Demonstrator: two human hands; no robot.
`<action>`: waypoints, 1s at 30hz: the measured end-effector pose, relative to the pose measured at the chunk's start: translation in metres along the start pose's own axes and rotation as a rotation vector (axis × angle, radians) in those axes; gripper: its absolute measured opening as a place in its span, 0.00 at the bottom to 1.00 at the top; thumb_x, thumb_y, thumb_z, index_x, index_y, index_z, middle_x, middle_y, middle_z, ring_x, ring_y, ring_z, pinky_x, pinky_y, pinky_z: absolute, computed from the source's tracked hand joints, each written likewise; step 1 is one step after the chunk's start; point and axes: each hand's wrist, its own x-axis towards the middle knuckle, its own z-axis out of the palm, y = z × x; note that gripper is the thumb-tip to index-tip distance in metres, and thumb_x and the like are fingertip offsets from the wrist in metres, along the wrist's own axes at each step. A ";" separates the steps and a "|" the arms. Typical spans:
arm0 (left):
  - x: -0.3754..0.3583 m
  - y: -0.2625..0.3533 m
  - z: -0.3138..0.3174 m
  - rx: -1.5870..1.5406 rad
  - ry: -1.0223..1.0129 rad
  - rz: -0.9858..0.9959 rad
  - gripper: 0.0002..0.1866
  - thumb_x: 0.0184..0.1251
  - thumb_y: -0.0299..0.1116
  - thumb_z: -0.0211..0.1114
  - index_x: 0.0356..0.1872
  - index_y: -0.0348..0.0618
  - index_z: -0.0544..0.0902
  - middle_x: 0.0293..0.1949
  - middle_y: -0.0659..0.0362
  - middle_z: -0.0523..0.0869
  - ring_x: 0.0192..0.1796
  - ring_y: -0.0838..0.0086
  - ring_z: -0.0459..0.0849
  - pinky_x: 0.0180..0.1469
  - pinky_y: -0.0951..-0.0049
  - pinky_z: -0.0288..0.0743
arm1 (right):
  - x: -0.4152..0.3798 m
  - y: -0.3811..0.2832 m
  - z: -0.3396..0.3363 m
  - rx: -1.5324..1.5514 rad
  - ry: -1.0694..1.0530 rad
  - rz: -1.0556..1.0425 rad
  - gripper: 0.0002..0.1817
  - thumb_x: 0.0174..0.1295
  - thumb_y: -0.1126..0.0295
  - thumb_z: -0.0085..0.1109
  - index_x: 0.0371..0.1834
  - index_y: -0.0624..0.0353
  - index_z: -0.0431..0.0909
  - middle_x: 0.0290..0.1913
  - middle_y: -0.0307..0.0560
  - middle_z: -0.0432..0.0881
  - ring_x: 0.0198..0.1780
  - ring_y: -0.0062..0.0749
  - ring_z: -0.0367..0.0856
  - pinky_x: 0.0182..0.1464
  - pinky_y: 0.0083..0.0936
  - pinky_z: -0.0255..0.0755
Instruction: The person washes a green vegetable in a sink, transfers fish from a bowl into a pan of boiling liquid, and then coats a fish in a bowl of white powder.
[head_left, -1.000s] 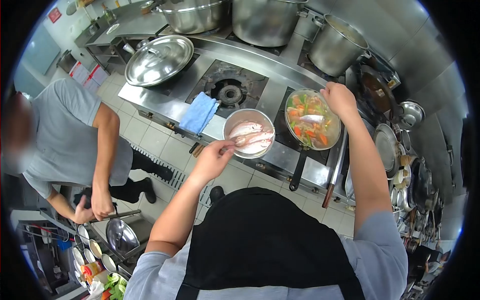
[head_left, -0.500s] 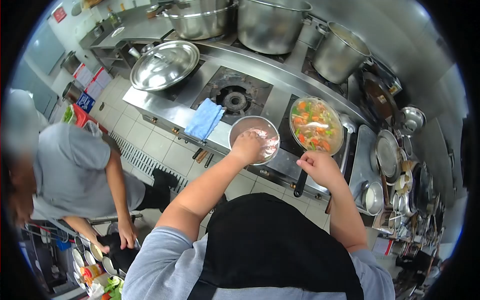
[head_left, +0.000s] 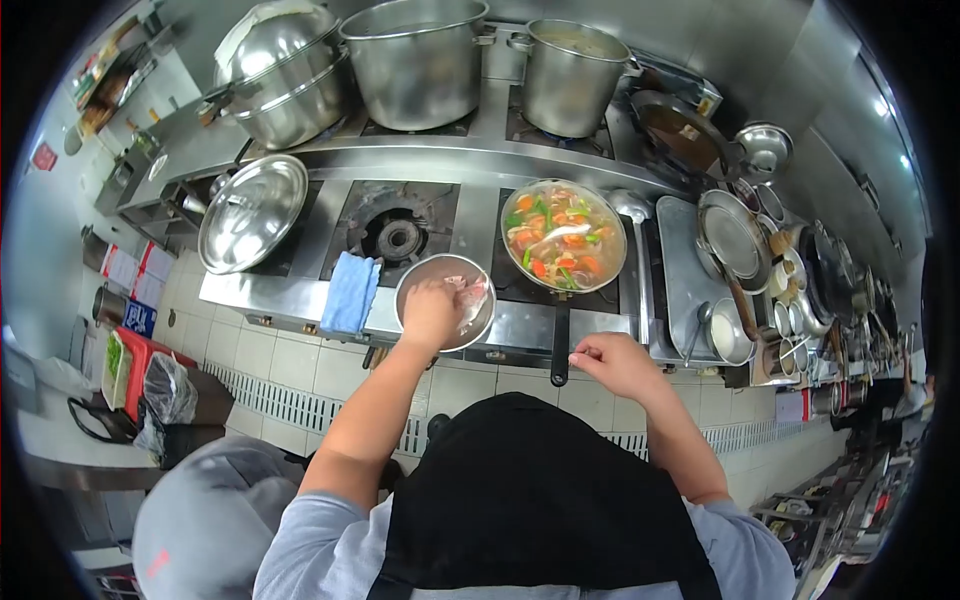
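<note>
The left hand (head_left: pixel 432 312) reaches into the fish bowl (head_left: pixel 445 300), fingers closed on a fish; the right hand (head_left: pixel 615 362) is loosely curled, holding nothing, near the pan (head_left: pixel 563 235).

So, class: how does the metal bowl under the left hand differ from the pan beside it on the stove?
The metal bowl holds pale pink fish and has no handle; the pan holds colourful vegetables and has a long dark handle. The left hand reaches into the bowl; nothing touches the pan. The bowl looks smaller. Both are round.
</note>
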 end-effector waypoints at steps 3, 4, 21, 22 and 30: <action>0.003 -0.001 -0.023 -0.316 0.226 -0.104 0.10 0.54 0.31 0.67 0.36 0.36 0.83 0.34 0.49 0.85 0.35 0.57 0.84 0.41 0.62 0.78 | 0.004 0.001 0.003 0.029 0.016 -0.021 0.16 0.62 0.57 0.61 0.35 0.61 0.81 0.29 0.51 0.83 0.33 0.44 0.82 0.36 0.35 0.73; 0.004 -0.002 -0.029 -0.317 0.220 -0.096 0.10 0.54 0.31 0.67 0.36 0.36 0.83 0.34 0.49 0.85 0.35 0.57 0.84 0.41 0.62 0.78 | 0.007 0.001 0.005 0.040 0.015 -0.035 0.16 0.62 0.57 0.61 0.34 0.61 0.81 0.29 0.51 0.82 0.33 0.44 0.81 0.36 0.36 0.73; -0.016 -0.007 -0.057 -1.874 0.133 -0.823 0.09 0.70 0.38 0.64 0.41 0.44 0.80 0.31 0.64 0.83 0.31 0.80 0.81 0.32 0.81 0.72 | 0.139 -0.053 0.070 0.392 -0.014 -0.184 0.21 0.62 0.57 0.63 0.47 0.67 0.79 0.38 0.53 0.84 0.36 0.37 0.82 0.41 0.32 0.75; -0.020 -0.005 -0.056 -1.903 0.138 -0.837 0.09 0.70 0.38 0.63 0.42 0.44 0.79 0.31 0.64 0.83 0.32 0.79 0.82 0.32 0.81 0.73 | 0.136 -0.061 0.067 0.517 -0.090 -0.047 0.18 0.63 0.60 0.63 0.44 0.66 0.81 0.33 0.51 0.84 0.33 0.35 0.82 0.39 0.31 0.74; -0.060 0.009 -0.047 -1.939 -0.244 -0.884 0.18 0.76 0.44 0.54 0.44 0.38 0.79 0.31 0.55 0.88 0.28 0.76 0.85 0.27 0.82 0.76 | 0.129 -0.083 0.048 -0.003 0.165 -0.430 0.11 0.65 0.64 0.56 0.36 0.59 0.83 0.35 0.51 0.83 0.35 0.46 0.83 0.40 0.38 0.75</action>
